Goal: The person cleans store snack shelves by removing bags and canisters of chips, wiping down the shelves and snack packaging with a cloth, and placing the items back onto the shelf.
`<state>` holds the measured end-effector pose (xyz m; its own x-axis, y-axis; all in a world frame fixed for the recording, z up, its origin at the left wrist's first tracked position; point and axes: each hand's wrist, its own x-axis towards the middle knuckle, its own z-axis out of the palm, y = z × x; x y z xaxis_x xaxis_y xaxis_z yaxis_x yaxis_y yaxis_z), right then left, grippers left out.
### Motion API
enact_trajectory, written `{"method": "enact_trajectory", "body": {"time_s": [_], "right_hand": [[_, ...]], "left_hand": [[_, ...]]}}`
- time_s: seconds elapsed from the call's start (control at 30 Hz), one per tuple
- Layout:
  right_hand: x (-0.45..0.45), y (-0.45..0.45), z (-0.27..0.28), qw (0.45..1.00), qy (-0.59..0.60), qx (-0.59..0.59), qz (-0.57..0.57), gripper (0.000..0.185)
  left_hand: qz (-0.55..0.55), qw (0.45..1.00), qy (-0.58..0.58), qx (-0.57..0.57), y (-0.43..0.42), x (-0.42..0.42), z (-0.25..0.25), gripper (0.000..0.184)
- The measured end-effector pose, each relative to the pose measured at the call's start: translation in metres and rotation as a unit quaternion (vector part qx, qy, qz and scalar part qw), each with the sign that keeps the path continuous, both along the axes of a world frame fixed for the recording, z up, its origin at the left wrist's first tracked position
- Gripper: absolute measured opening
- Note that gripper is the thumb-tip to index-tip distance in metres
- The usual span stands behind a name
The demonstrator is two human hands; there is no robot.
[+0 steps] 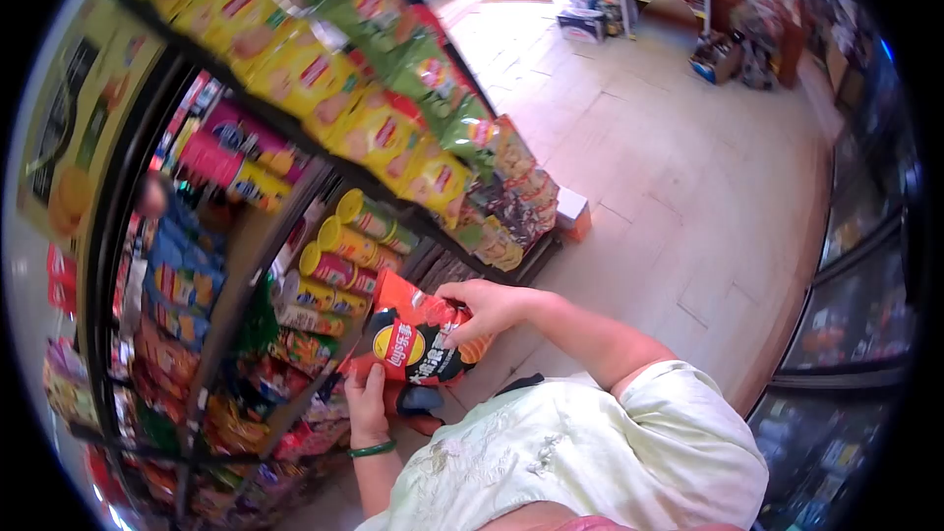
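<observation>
A red and black bag of potato chips (pixel 425 346) with a round yellow logo is held tilted in front of my body. My left hand (pixel 368 401), with a green bangle at its wrist, grips the lower left edge of the bag. My right hand (pixel 482 309) is closed on the upper right side, its thumb across the front. Beyond the bag, several chip canisters (pixel 344 254) with yellow and green lids lie stacked on a shelf.
A rack of hanging yellow chip bags (pixel 320 79) and green ones stands at the upper left. Lower left shelves hold blue snack bags (pixel 182 270). A white and orange box (pixel 573 214) sits on the tiled floor (pixel 669 167). Glass-fronted coolers (pixel 846 324) line the right side.
</observation>
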<state>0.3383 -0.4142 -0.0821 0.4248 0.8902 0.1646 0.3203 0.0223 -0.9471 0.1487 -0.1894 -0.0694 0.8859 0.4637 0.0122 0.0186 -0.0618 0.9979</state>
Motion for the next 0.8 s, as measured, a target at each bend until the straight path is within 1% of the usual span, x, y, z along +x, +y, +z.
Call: {"method": "enact_trajectory", "body": {"time_s": [0.03, 0.07, 0.1, 0.17, 0.2, 0.23, 0.3, 0.33, 0.37, 0.43, 0.5, 0.57, 0.6, 0.7, 0.73, 0.77, 0.8], "right_hand": [[-0.004, 0.008, 0.002, 1.0, 0.02, 0.004, 0.005, 0.057], [-0.005, 0.019, -0.005, 0.999, -0.013, 0.031, 0.003, 0.056], [-0.007, 0.027, -0.001, 1.0, -0.015, 0.024, 0.009, 0.055], [-0.014, 0.043, 0.005, 0.998, 0.046, 0.035, 0.024, 0.054], [-0.019, 0.051, 0.005, 0.996, 0.083, 0.037, 0.017, 0.054], [-0.023, 0.06, 0.005, 0.992, 0.12, 0.038, 0.006, 0.055], [-0.034, 0.085, 0.004, 0.974, 0.2, 0.106, 0.01, 0.058], [-0.047, 0.091, 0.025, 0.956, 0.275, 0.103, 0.013, 0.061], [-0.051, 0.105, 0.025, 0.956, 0.271, 0.109, 0.012, 0.061], [-0.065, 0.132, 0.038, 0.943, 0.308, 0.124, 0.006, 0.059], [-0.079, 0.158, 0.049, 0.942, 0.3, 0.147, 0.007, 0.058], [-0.094, 0.173, 0.063, 0.944, 0.287, 0.162, -0.016, 0.058], [-0.098, 0.182, 0.07, 0.949, 0.277, 0.147, -0.044, 0.059], [-0.097, 0.204, 0.091, 0.95, 0.247, 0.182, -0.057, 0.058], [-0.097, 0.21, 0.103, 0.952, 0.223, 0.191, -0.087, 0.055], [-0.095, 0.216, 0.114, 0.95, 0.212, 0.208, -0.098, 0.048], [-0.087, 0.222, 0.123, 0.948, 0.205, 0.219, -0.11, 0.044]], "left_hand": [[0.02, 1.0, -0.006, -0.008, 0.002, -0.006, 0.001, 0.021], [0.012, 1.0, -0.018, -0.006, 0.004, -0.01, 0.005, 0.023], [0.009, 0.999, -0.031, -0.003, 0.009, -0.017, 0.007, 0.024], [0.044, 0.999, -0.008, -0.029, 0.04, -0.039, -0.012, 0.027], [0.065, 0.998, -0.006, 0.001, 0.044, -0.047, -0.008, 0.025], [0.043, 0.999, -0.014, -0.024, 0.05, -0.054, 0.0, 0.025], [0.022, 0.988, -0.038, -0.146, 0.068, -0.077, 0.002, 0.024], [0.058, 0.994, -0.021, -0.087, 0.086, -0.089, -0.01, 0.024], [0.07, 0.992, -0.03, -0.096, 0.102, -0.105, -0.015, 0.024], [0.092, 0.995, -0.005, -0.048, 0.131, -0.133, -0.021, 0.024], [0.112, 0.992, -0.009, -0.06, 0.168, -0.164, -0.04, 0.025], [0.138, 0.989, -0.001, -0.056, 0.195, -0.191, -0.057, 0.026], [0.147, 0.988, 0.005, -0.051, 0.208, -0.203, -0.061, 0.026], [0.162, 0.985, 0.002, -0.055, 0.237, -0.233, -0.077, 0.025], [0.178, 0.983, 0.015, -0.047, 0.243, -0.241, -0.077, 0.025], [0.196, 0.98, 0.027, -0.039, 0.248, -0.248, -0.08, 0.025], [0.205, 0.978, 0.024, -0.038, 0.255, -0.255, -0.089, 0.024]]}}
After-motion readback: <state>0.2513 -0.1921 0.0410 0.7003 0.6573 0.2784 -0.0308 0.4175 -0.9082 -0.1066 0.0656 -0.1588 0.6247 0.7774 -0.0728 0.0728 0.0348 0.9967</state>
